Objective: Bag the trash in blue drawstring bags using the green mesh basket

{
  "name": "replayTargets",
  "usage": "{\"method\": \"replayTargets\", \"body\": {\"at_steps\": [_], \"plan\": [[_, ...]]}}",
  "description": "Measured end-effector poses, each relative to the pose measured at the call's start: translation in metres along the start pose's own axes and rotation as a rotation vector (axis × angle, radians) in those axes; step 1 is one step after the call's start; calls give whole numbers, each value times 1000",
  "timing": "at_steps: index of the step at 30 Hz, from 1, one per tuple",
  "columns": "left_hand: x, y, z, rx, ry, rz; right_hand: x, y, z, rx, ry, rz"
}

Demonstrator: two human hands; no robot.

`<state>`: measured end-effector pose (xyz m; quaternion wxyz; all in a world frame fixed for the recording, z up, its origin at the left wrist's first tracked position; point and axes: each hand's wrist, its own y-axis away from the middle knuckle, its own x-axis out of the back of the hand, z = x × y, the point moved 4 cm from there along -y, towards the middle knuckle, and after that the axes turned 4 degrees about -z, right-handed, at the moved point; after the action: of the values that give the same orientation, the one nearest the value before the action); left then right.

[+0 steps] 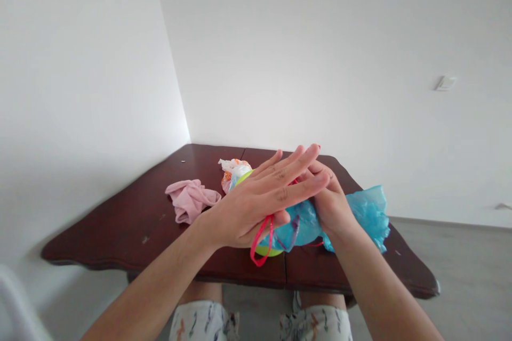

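My left hand (264, 197) is stretched out flat over the middle of the table, its fingers straight and slightly apart. A red cord (260, 262) hangs in a loop by its thumb. My right hand (330, 200) meets the left fingertips, its own fingers bent together; a bit of red shows between the hands, seemingly the same cord. Beneath both hands lies a crumpled blue plastic bag (302, 224), partly hidden by them. A lime-green thing (270, 251) shows under the bag, its shape mostly covered.
On the dark wooden table (132, 224), a pink cloth (190, 200) lies to the left. Behind my left hand is a white and orange plastic bag (232, 166). More crumpled blue plastic (370, 216) lies right of my right wrist. White walls border the table.
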<state>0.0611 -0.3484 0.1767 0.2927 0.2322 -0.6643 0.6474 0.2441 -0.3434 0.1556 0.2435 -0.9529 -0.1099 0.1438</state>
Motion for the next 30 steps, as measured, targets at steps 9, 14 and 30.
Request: {"method": "replayTargets", "body": {"at_steps": [9,14,30], "plan": [[-23,36,19,50,189,257,63,-37,28,150,-30,370],[-27,58,5,443,79,314,64,-36,42,53,-34,307],[-31,71,-15,457,-133,77,19,2,58,-371,332,-342]]}}
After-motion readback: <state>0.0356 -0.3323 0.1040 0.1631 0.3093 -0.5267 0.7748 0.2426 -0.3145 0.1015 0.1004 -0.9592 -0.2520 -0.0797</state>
